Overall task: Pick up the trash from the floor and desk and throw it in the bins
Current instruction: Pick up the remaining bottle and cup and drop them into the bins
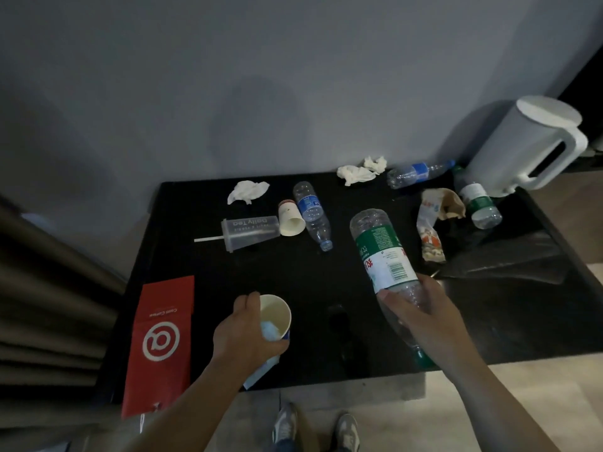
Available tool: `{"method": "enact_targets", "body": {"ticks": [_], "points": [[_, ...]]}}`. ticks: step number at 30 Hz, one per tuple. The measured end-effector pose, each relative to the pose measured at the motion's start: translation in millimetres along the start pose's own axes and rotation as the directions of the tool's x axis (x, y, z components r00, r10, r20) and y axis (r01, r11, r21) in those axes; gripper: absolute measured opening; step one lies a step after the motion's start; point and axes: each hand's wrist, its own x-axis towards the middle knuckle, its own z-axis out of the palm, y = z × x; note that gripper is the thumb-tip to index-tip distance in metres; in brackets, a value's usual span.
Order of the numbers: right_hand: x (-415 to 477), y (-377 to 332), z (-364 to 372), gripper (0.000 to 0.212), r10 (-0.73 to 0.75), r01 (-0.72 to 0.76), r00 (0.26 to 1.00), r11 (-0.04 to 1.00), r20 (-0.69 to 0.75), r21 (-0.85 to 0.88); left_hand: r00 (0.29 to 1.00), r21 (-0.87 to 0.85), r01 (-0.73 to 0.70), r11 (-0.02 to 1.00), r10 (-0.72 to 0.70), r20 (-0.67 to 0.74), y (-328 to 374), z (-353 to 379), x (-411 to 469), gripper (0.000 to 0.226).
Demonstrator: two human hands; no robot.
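fingers (280,348) of the left hand (243,331) curl round the side of a paper cup (277,309), thumb up at its far rim. the cup sits in the grip above the near part of the black desk (293,278), its open mouth tipped toward the camera. something pale blue shows inside it, and a blue-white scrap (261,375) pokes out below the hand. fingers (428,283) of the right hand (421,313) wrap the clear neck end of a large green-label bottle (380,252), thumb laid across its near side. the bottle is held off the desk, base pointing away. out from the hands, a red paper bag (163,337) lies at the desk's near left corner. farther back a clear plastic cup (251,228) with a straw lies on its side, touching a small fallen cup (290,218) just beside a blue-label bottle (313,213). crumpled tissues (248,190) (355,174) (375,163) sit near the wall. to the right lie a second blue-label bottle (417,172), a crumpled wrapper (434,223) and a small green-label bottle (478,200), next to a white kettle (528,148).
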Motion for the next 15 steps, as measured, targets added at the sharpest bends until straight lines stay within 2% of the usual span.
{"method": "enact_targets", "body": {"ticks": [7, 15], "points": [[-24, 3, 9, 0.05, 0.068, -0.059, 0.987, 0.996, -0.148, 0.067, 0.989, -0.222, -0.118, 0.968, 0.134, 0.057, 13, -22, 15, 0.093], [-60, 39, -41, 0.046, 0.131, -0.074, 0.919, 0.984, -0.372, 0.164, 0.928, -0.369, -0.314, 0.875, 0.364, 0.074, 96, -36, 4, 0.092]]}}
